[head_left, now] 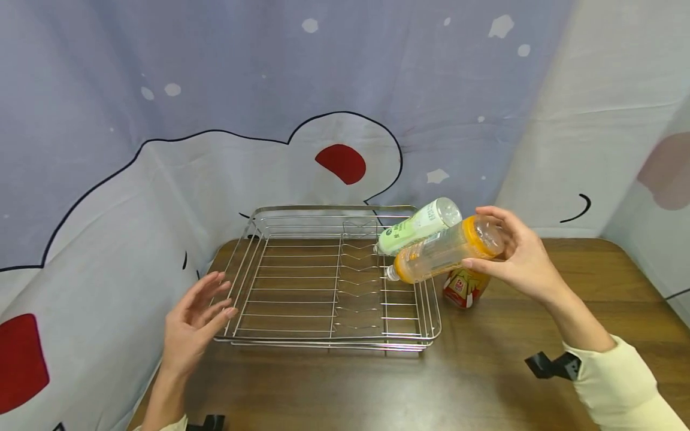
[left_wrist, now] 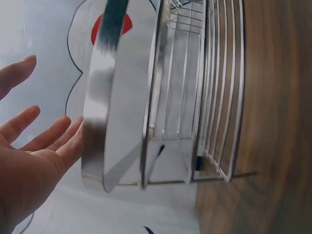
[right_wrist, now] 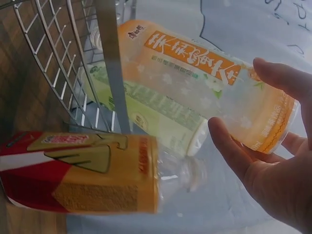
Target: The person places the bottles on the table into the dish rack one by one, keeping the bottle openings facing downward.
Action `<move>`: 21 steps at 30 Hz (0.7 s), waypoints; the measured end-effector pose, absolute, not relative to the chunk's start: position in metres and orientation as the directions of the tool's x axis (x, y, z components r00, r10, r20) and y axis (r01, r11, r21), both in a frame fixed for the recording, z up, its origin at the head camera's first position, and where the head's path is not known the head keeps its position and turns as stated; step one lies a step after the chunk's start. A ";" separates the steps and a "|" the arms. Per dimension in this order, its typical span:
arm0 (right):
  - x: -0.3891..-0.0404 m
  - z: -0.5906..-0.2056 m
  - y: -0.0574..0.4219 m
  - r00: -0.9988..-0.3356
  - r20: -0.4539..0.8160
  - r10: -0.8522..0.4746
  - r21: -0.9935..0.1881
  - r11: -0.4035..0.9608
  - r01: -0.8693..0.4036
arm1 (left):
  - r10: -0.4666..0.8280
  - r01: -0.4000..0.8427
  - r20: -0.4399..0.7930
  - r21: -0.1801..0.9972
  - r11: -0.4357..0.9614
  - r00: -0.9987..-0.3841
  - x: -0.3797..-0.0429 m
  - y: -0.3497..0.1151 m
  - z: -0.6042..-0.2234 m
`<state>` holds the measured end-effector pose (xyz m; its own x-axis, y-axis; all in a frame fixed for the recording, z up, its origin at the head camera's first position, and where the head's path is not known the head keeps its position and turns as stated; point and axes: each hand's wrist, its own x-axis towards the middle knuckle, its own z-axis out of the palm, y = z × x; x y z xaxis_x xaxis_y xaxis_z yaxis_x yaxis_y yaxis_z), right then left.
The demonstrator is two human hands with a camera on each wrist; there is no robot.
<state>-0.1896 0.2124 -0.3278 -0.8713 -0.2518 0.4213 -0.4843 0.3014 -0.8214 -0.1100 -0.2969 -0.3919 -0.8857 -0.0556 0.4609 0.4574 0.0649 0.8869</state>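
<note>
My right hand (head_left: pixel 520 251) grips the base end of a clear plastic bottle with an orange label (head_left: pixel 439 251), its neck tilted down over the right side of a wire dish rack (head_left: pixel 296 276). Behind it, a green-labelled bottle (head_left: pixel 417 227) leans neck down in the rack's right part. A bottle with a red and gold label (right_wrist: pixel 83 170) stands upright on the table just outside the rack, partly hidden in the head view. At the rack's left side, my left hand (head_left: pixel 188 320) hovers with fingers spread and loosely bent, holding nothing.
The rack has a raised metal rim (left_wrist: pixel 95 126) and a row of bent wire dividers (head_left: pixel 358 281). It stands on a brown wooden table (head_left: pixel 345 389). A printed curtain (head_left: pixel 215 78) hangs behind and on both sides of the table.
</note>
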 end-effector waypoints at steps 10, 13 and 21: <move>-0.196 -0.343 0.196 -0.875 0.416 -0.249 -0.760 0.433 -0.485 | -0.152 0.506 0.526 0.849 0.153 -0.837 -0.113 -0.304 -0.405; -0.198 -0.346 0.191 -0.871 0.421 -0.251 -0.746 0.451 -0.491 | -0.172 0.512 0.540 0.839 0.183 -0.824 -0.114 -0.307 -0.408; -0.201 -0.354 0.183 -0.871 0.421 -0.254 -0.727 0.480 -0.492 | -0.223 0.443 0.528 0.831 0.337 -0.820 -0.113 -0.312 -0.415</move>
